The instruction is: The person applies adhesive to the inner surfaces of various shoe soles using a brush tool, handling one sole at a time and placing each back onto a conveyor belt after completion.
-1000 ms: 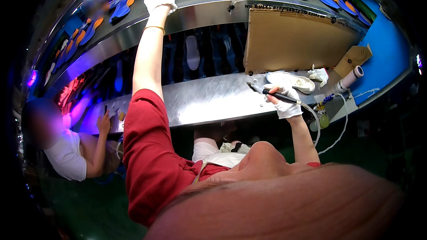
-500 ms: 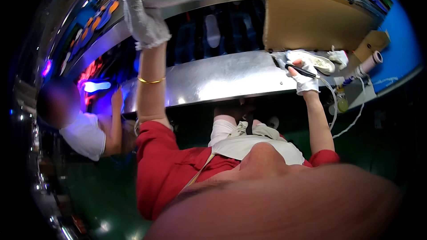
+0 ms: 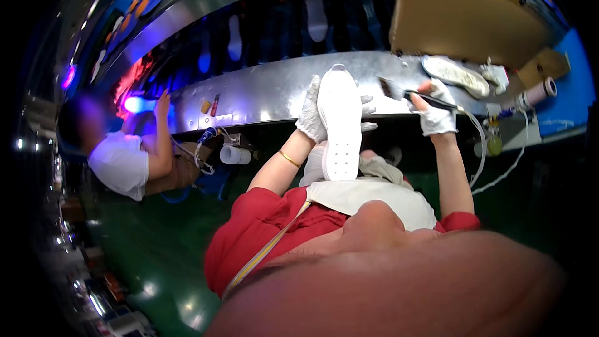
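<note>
A white shoe sole (image 3: 341, 118) with several small holes at its near end is held upright before my body, over the near edge of the metal bench. My left hand (image 3: 310, 112), in a white glove, is closed round it from behind; its fingertips show past the sole's right side. In my right hand (image 3: 438, 105), gloved with bare thumb and fingertip showing, is a black-handled brush (image 3: 430, 98) with a pale tube (image 3: 477, 131) at its rear. The brush's dark bristles point left, apart from the sole. Beyond that hand lies a cream-white shoe part (image 3: 457, 76).
A dark rack (image 3: 277, 31) with several soles runs behind the metal bench (image 3: 249, 97). Cardboard (image 3: 462, 19) stands at the back right, near a pinkish roll (image 3: 538, 92) and a crumpled white glove (image 3: 496, 76). At left, a co-worker in a white shirt (image 3: 128, 171) sits by glowing lights.
My left hand has come back from the far left with the white sole, which now stands in front of me. My right hand with the brush has stayed nearly in place.
</note>
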A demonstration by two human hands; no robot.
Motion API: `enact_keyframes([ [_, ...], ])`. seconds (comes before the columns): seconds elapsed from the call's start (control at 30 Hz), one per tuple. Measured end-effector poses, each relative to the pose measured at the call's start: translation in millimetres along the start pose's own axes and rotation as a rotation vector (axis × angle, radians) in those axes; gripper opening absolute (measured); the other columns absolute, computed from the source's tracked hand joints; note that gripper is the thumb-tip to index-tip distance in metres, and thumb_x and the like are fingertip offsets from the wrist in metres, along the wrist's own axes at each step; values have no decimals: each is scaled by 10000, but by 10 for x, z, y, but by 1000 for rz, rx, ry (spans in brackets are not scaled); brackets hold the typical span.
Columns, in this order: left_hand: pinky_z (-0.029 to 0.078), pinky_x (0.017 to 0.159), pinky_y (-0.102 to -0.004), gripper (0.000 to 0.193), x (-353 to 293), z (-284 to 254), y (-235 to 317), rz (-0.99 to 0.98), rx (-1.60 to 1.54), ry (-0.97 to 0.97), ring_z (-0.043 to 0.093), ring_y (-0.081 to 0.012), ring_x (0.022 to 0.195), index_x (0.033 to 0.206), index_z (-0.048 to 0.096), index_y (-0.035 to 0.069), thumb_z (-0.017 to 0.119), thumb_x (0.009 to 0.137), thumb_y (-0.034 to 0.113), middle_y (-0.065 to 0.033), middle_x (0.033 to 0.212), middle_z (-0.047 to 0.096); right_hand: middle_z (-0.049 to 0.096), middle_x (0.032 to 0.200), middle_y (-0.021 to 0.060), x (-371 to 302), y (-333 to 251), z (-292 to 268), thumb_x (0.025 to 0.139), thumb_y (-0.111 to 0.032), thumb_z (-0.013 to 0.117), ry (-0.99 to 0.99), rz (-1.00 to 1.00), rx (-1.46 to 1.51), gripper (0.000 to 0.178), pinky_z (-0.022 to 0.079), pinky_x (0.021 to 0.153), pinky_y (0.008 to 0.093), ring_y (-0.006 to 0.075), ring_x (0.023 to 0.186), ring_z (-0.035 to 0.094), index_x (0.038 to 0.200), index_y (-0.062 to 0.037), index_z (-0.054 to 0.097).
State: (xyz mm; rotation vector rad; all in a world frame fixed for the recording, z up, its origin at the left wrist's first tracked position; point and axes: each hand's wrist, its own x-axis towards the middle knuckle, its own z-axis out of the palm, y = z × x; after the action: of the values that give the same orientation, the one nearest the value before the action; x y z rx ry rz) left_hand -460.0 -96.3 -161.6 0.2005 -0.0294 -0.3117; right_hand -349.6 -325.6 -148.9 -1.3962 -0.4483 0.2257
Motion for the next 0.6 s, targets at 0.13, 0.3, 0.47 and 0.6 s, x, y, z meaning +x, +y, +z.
enact_keyframes([
  [0.13,274,998,-646,884,53,-234,-101,24,-59,-135,380,-488,1208,1357,330,108,355,765,765,-247,1330,391,590,749,31,10,-149,460,754,-53,703,-173,-63,-26,160,461,605,229,95,659,563,830,-54,562],
  [0.3,424,966,-445,749,298,65,-362,406,161,42,493,-282,1137,1339,358,163,352,822,704,-127,1268,465,630,802,59,132,-109,621,776,7,668,-73,-102,190,139,494,628,220,96,682,596,867,-28,569],
  [0.47,419,966,-363,700,488,14,-551,525,282,83,492,-237,1116,1329,347,105,337,872,635,-127,1242,471,626,790,57,128,-76,697,766,-6,671,-1,-291,12,150,481,626,216,80,667,579,881,-32,579],
  [0.6,416,969,-371,678,569,-396,-465,537,434,136,494,-249,1113,1275,411,66,405,864,605,-140,1226,482,610,771,62,-5,-169,774,753,-32,680,-118,-322,-24,203,475,622,226,93,658,573,916,-30,560],
])
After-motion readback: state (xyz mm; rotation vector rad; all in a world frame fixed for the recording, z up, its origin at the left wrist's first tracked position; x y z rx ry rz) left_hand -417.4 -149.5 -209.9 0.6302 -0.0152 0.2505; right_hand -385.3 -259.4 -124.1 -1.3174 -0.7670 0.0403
